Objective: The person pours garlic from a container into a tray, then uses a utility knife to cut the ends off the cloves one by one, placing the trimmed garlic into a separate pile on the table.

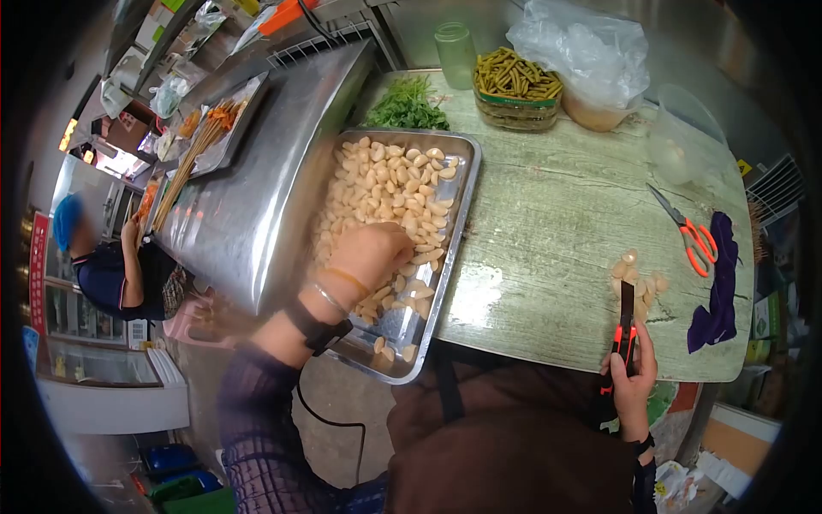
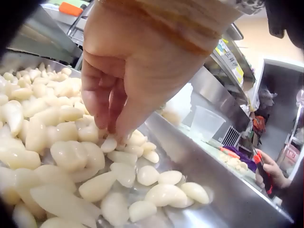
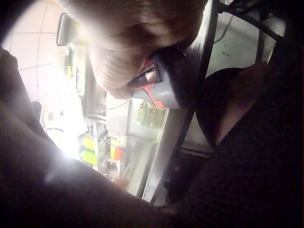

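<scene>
A metal tray [image 1: 467, 184] is heaped with peeled garlic cloves [image 1: 377, 176]. Over its right side, my left hand [image 1: 370, 255] reaches down into the cloves. In the left wrist view the thumb and fingers of that hand come together on a garlic clove [image 2: 109, 144], with more cloves around the fingertips. My right hand [image 1: 635, 381] grips a red and black utility knife [image 1: 626, 343], its dark blade pointing away from me over a small pile of garlic cloves [image 1: 644, 287] on the table. Only part of the knife's handle [image 3: 166, 88] shows in the right wrist view.
On the green table [image 1: 548, 214] lie orange-handled scissors [image 1: 689, 236] and a purple cloth [image 1: 715, 291]. Along the back stand a glass container of green beans [image 1: 516, 90], a green jar [image 1: 455, 56], a bagged bowl [image 1: 591, 107] and a clear tub [image 1: 681, 141]. A person [image 1: 111, 265] stands at left.
</scene>
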### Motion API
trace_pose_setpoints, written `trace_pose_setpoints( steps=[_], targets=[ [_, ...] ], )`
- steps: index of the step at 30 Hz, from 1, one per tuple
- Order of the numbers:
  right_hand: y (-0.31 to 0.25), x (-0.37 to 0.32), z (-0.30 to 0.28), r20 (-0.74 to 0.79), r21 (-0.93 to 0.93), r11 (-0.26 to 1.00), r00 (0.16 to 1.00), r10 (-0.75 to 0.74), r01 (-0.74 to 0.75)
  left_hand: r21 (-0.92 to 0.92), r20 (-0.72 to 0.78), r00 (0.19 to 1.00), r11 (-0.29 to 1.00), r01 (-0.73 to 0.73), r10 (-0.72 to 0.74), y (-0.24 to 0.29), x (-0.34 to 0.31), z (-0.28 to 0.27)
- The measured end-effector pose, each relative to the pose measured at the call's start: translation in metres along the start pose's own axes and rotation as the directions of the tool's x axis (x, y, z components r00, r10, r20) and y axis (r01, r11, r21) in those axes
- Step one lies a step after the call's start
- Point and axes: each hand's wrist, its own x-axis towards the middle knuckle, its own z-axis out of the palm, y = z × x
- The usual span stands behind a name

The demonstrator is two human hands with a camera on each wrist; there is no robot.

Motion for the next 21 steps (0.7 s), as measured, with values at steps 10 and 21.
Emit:
trace_pose_setpoints(
  steps=[10, 21],
  targets=[
    [-0.004, 0.0, 0.0, 0.045, -0.045, 0.999, 0.999, 0.005, -0.003, -0.06, -0.063, 0.997, 0.997, -0.045, 0.041, -0.004, -0.003, 0.019],
    [-0.005, 0.002, -0.002, 0.065, -0.01, 1.0, 0.998, -0.005, 0.005, -0.352, 0.063, 0.994, 0.93, 0.104, -0.087, -0.012, -0.008, 0.018]
  ],
)
